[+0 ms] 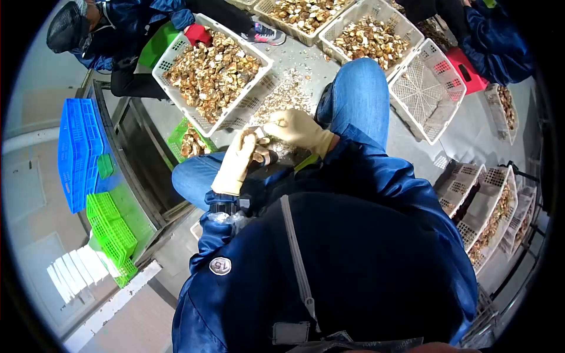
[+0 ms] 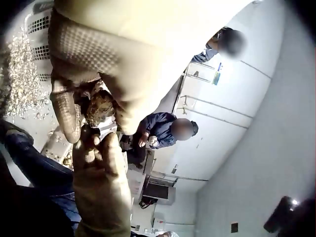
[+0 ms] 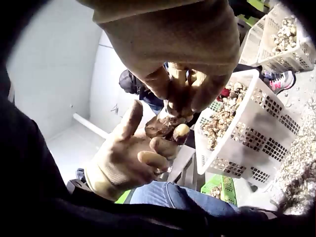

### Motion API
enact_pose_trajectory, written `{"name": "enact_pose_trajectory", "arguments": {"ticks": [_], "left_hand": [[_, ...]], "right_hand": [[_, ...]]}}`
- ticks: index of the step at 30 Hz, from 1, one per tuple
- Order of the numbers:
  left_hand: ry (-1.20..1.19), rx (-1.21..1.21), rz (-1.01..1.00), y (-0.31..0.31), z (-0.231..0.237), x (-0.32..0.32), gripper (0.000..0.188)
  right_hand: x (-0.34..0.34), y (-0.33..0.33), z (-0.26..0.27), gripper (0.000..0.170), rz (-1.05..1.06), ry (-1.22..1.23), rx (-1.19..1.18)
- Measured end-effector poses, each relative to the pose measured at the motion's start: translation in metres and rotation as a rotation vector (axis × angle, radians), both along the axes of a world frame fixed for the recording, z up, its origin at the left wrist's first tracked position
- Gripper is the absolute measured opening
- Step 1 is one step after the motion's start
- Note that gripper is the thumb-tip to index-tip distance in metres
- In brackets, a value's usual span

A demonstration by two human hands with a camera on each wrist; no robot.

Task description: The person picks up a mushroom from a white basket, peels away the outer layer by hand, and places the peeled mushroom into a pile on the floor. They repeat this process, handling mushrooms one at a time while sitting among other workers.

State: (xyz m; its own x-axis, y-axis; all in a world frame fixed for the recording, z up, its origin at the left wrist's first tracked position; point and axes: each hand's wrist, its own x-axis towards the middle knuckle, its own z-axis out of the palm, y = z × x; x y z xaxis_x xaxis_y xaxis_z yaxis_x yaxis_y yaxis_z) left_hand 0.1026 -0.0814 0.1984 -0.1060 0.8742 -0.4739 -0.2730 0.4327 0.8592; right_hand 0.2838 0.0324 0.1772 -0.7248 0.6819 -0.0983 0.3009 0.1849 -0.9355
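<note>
Both hands wear cream work gloves and meet over the lap. My left hand (image 1: 234, 163) holds a brown mushroom (image 2: 101, 107) between thumb and fingers, its cap dark and rough. In the right wrist view the mushroom (image 3: 159, 127) shows its brown surface above the left palm (image 3: 123, 160), with a rounded pale piece (image 3: 181, 131) beside it. From the other side my right hand (image 1: 299, 129) comes in with fingers bent, and its fingertips pinch the mushroom's pale part. The right fingers hide some of that contact.
A white crate (image 1: 259, 62) heaped with mushrooms stands ahead, with a small green crate (image 1: 176, 141) beside it. Pale scraps (image 1: 288, 94) litter the floor. At right is an empty white crate (image 1: 421, 112). Blue crates (image 1: 76, 153) stand left. Another person (image 1: 126, 23) sits ahead.
</note>
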Motion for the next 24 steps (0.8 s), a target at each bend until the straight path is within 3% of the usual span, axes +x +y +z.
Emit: {"name": "enact_pose_trajectory", "arguments": {"ticks": [2, 3, 6, 7, 10, 11, 14, 15, 18, 19, 20, 22, 24], "left_hand": [[0.207, 0.021, -0.143, -0.004, -0.003, -0.004, 0.040], [0.235, 0.021, -0.109, -0.003, 0.003, -0.002, 0.038], [0.311, 0.050, -0.084, 0.000, 0.016, 0.004, 0.037], [0.335, 0.061, -0.088, 0.000, 0.017, 0.005, 0.038], [-0.076, 0.016, -0.042, -0.003, -0.010, -0.011, 0.040], [-0.043, -0.025, -0.004, -0.006, -0.019, -0.014, 0.039], [0.350, 0.089, -0.039, -0.003, -0.012, -0.005, 0.042], [0.232, 0.061, -0.083, 0.000, -0.010, -0.005, 0.042], [0.194, 0.016, -0.040, 0.000, -0.001, -0.001, 0.042], [0.042, 0.030, -0.019, -0.003, -0.010, -0.006, 0.044], [0.085, 0.029, -0.014, -0.002, -0.010, -0.005, 0.045], [0.170, 0.027, -0.007, 0.000, -0.007, -0.001, 0.047], [0.119, -0.030, 0.056, 0.003, -0.003, 0.003, 0.049]], "right_hand": [[0.001, 0.004, 0.012, 0.028, 0.016, -0.149, -0.066], [0.000, 0.002, 0.009, 0.029, -0.032, 0.093, 0.003], [-0.001, -0.005, 0.007, 0.028, -0.014, 0.070, -0.051], [-0.004, -0.010, 0.007, 0.028, -0.082, 0.175, 0.010], [-0.003, -0.001, -0.018, 0.028, -0.066, 0.133, 0.287], [-0.003, 0.001, -0.021, 0.029, -0.050, 0.032, 0.021], [-0.004, -0.008, 0.009, 0.032, -0.057, 0.146, 0.030], [-0.007, -0.011, 0.004, 0.033, -0.101, 0.174, 0.107], [-0.008, -0.001, -0.029, 0.031, -0.087, 0.149, 0.269], [-0.009, 0.000, -0.046, 0.029, -0.079, 0.224, 0.126], [-0.011, 0.001, -0.062, 0.027, -0.078, 0.298, -0.018], [-0.002, -0.008, 0.011, 0.020, -0.036, 0.118, 0.028], [-0.002, -0.008, 0.016, 0.021, -0.082, 0.106, 0.063]]}}
